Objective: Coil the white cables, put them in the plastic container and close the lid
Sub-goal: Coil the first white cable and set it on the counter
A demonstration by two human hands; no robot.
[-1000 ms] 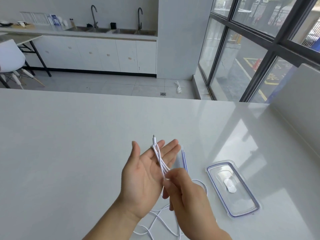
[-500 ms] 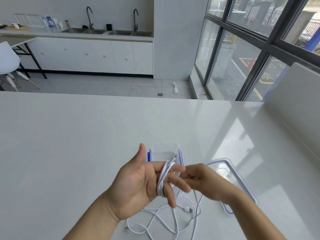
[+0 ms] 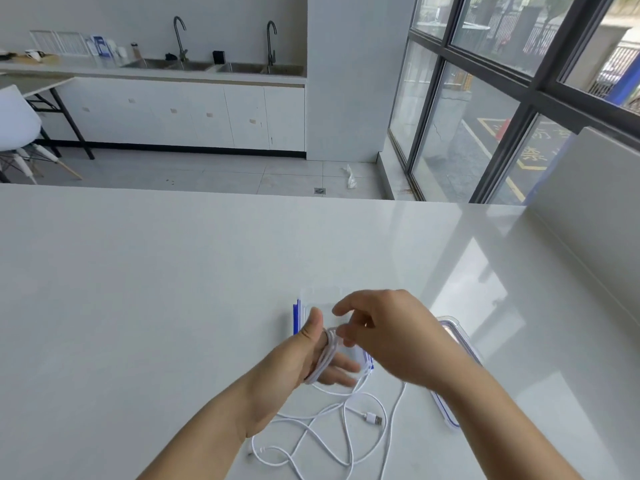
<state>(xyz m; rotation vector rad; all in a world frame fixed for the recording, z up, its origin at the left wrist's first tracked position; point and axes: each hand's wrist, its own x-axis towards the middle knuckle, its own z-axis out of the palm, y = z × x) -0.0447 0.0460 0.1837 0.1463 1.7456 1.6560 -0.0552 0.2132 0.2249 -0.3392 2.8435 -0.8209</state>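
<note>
the step in hand is the coiling: the left hand [image 3: 294, 368] is held out with its fingers together and its thumb up, and a few turns of white cable [image 3: 325, 356] sit wrapped around those fingers like a spool. the right hand [image 3: 391, 336] is above and just beside it, its fingertips [image 3: 343, 332] pinched near the top of the wraps; it seems to be holding the running strand there, though motion blur hides the exact contact. most of the cable is not wound yet: it lies in loose, crossing loops [image 3: 329, 434] on the white table [image 3: 138, 289] below the hands, with a usb plug [image 3: 372, 418] lying free among them. whether these loops are one cable or several tangled together cannot be told.

the plastic container [image 3: 313, 306] stands open on the table just behind the hands, largely hidden by them, and its lid [image 3: 457, 341] lies flat to the right, partly covered by the right forearm. nothing appears to be in the container yet.

the next move likely calls for carrying the strand round the left fingers again with steady light tension, letting the slack feed up without snagging where the loops cross, and keeping the left thumb pressed so the turns do not slip off
</note>
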